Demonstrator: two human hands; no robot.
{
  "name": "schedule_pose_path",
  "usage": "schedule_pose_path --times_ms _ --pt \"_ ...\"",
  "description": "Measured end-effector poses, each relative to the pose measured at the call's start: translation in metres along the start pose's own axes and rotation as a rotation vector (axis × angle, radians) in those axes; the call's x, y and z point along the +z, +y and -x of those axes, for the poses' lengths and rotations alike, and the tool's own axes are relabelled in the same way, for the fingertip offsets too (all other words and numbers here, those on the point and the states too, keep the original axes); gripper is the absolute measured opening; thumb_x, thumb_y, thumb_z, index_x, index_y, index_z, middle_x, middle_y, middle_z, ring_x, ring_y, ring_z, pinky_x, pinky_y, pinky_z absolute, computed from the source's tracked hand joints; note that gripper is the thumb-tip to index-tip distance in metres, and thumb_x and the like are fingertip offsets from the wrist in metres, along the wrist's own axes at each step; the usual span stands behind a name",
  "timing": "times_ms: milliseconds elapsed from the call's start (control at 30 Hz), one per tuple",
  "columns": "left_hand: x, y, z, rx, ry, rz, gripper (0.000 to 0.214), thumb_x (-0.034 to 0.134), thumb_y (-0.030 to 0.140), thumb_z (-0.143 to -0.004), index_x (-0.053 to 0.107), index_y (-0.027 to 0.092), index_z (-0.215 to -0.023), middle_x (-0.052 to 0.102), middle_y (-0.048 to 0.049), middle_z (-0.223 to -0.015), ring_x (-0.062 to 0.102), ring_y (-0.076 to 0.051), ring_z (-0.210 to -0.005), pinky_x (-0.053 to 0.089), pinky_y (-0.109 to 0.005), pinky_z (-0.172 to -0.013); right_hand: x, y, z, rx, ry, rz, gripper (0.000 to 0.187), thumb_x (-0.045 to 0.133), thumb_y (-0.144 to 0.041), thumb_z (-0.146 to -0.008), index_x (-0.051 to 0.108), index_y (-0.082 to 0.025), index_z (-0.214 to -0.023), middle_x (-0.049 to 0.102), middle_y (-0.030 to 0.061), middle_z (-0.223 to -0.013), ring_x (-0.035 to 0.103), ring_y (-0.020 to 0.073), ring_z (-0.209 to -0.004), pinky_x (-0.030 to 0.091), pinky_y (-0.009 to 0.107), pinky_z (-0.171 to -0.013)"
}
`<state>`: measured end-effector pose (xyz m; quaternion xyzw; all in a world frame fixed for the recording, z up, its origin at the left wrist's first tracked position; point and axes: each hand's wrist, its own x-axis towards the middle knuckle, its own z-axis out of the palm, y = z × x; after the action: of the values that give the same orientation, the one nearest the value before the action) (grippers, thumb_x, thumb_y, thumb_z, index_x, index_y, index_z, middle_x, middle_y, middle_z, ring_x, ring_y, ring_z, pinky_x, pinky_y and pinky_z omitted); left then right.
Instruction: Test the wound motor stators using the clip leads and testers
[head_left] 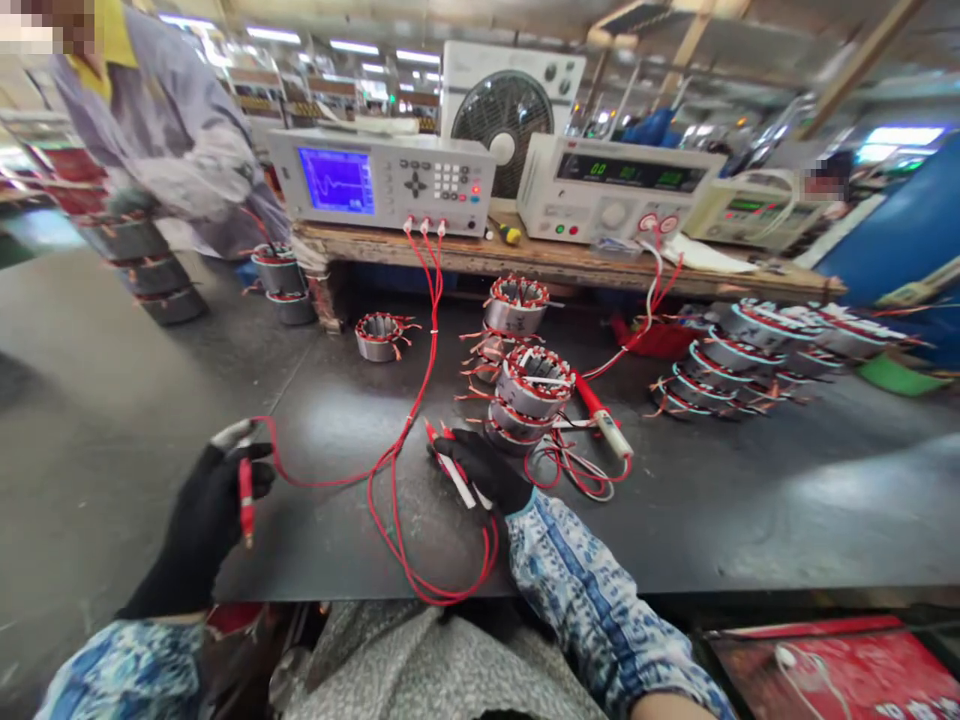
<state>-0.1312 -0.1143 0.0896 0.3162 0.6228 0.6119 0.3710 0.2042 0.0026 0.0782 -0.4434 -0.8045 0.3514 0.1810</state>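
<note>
My left hand, in a black glove, grips a red test probe above the near edge of the dark workbench. My right hand, also gloved, holds a pair of white-and-red test probes. Red test leads loop from these probes across the bench to the front of a grey tester. The nearest object to my right hand is a stack of copper-wound motor stators with red-bound windings. Its lower part is partly hidden behind my hand and the probes.
A grey tester with a blue screen and a second tester stand on a wooden shelf, with a desk fan behind. Several stators lie to the right. A person stands at the upper left beside stacked stators.
</note>
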Motion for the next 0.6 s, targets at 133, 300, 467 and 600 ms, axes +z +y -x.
schedule_pose_path --times_ms 133,300,467,600 --pt "0.077 0.007 0.014 -0.192 -0.301 0.275 0.045 0.079 0.036 -0.075 0.071 0.019 -0.116 0.081 -0.0097 -0.106 0.079 -0.027 -0.094 0.065 -0.036 -0.084 0.01 -0.029 0.003 -0.314 0.091 -0.441 0.034 0.065 -0.04 -0.096 0.07 -0.019 -0.122 0.062 0.0121 -0.15 0.066 0.0219 -0.123 0.053 0.033 -0.098" --pt "0.126 0.001 0.036 -0.229 -0.569 0.222 0.042 0.082 0.05 -0.08 0.076 0.015 -0.103 0.082 -0.0133 -0.103 0.079 -0.032 -0.101 0.064 -0.041 -0.091 0.015 -0.047 0.005 -0.404 0.054 -0.479 0.024 0.077 -0.039 -0.084 0.074 -0.021 -0.1 0.056 0.013 -0.158 0.059 0.0269 -0.137 0.048 0.038 -0.109" --pt "0.134 -0.004 0.055 -0.144 -0.426 0.017 0.061 0.08 0.074 -0.071 0.068 0.019 -0.093 0.083 -0.0134 -0.096 0.08 -0.029 -0.078 0.063 -0.037 -0.07 0.027 -0.05 0.003 -0.009 0.446 -0.698 0.027 0.058 -0.049 -0.09 0.063 -0.022 -0.091 0.075 0.0056 -0.103 0.067 0.0216 -0.094 0.055 0.035 -0.087" --pt "0.139 -0.011 0.057 0.041 -0.449 -0.382 0.05 0.058 0.071 -0.088 0.061 0.023 -0.076 0.066 -0.0022 -0.052 0.063 -0.021 -0.045 0.049 -0.03 -0.051 0.042 -0.048 0.001 0.032 0.37 -0.8 0.034 0.072 -0.047 -0.078 0.062 -0.023 -0.1 0.069 -0.0009 -0.09 0.062 0.0181 -0.082 0.054 0.031 -0.076"
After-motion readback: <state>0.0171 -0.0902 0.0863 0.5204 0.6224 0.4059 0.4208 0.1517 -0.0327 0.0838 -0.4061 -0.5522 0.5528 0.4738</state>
